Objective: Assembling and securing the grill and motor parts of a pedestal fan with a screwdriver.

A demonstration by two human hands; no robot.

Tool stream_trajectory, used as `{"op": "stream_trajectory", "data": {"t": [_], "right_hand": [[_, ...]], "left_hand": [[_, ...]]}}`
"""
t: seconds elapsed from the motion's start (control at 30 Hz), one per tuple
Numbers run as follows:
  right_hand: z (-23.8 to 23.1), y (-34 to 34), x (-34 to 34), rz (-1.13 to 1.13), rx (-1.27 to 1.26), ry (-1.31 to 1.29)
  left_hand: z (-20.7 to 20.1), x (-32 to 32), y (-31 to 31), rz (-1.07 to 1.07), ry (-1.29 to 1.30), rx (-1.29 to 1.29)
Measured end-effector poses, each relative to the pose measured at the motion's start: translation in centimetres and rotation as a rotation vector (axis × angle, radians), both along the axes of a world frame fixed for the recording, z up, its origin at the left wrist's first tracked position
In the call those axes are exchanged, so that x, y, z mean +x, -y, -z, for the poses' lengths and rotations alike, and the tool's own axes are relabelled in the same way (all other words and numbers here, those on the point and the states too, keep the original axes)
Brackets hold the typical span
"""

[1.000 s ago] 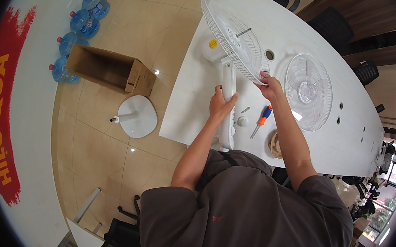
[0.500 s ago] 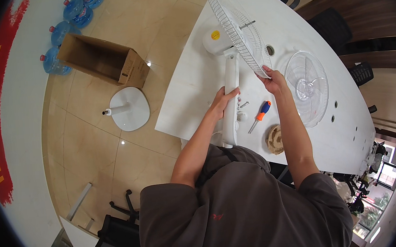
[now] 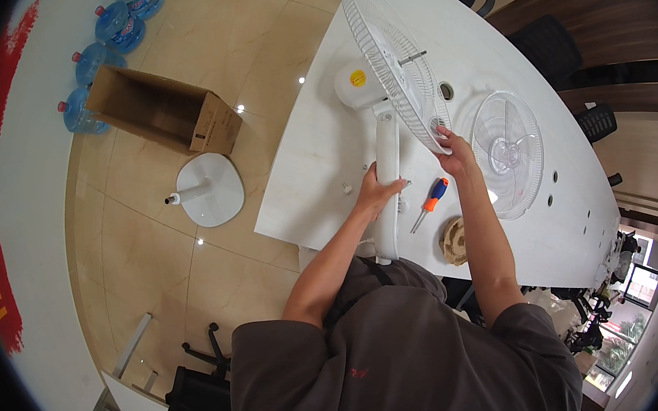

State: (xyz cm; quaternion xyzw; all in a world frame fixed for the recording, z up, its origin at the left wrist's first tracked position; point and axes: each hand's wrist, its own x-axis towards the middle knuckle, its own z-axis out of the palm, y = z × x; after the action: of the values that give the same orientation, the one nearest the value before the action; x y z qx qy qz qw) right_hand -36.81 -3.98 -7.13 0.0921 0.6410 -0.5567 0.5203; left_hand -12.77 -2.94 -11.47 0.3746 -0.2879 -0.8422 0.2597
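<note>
My left hand [image 3: 381, 193] is wrapped round the white body of an electric fan [image 3: 386, 148], which lies along the table toward me. At its far end is the rounded motor housing [image 3: 355, 84] with a yellow sticker. A white wire rear grille [image 3: 376, 38] stands tilted in front of the housing, and a thin metal shaft [image 3: 413, 58] pokes out through its middle. My right hand [image 3: 455, 152] grips the near rim of this grille. To its right lies the front guard [image 3: 508, 155] with clear fan blades [image 3: 502, 129].
On the white table [image 3: 303, 184] are a blue-and-orange screwdriver [image 3: 433, 199] and a round brown object [image 3: 453, 241]. Left on the floor stand an open cardboard box [image 3: 150, 112], a white fan base [image 3: 213, 191] and several blue water bottles [image 3: 91, 64]. Black chairs [image 3: 548, 50] line the far side.
Fan, table and floor things sit slightly lower in the picture. Both hands keep their grip, and the grille leans a little differently against the housing.
</note>
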Motion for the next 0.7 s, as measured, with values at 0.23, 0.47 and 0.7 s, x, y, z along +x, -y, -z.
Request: {"op": "stream_trajectory", "data": {"t": [0.23,0.47,0.7], "right_hand": [[-0.4,-1.4,-0.1,-0.064,0.080,-0.012],[-0.8,-2.3,-0.7,-0.097,0.108,-0.008],[-1.0,-2.3,-1.4,-0.108,0.112,-0.001]], "left_hand": [[2.0,-0.9,-2.9,-0.023,0.100,-0.087],[1.2,-0.8,-2.8,0.055,0.118,-0.024],[0.4,-0.8,-2.8,-0.022,0.135,-0.114]]}}
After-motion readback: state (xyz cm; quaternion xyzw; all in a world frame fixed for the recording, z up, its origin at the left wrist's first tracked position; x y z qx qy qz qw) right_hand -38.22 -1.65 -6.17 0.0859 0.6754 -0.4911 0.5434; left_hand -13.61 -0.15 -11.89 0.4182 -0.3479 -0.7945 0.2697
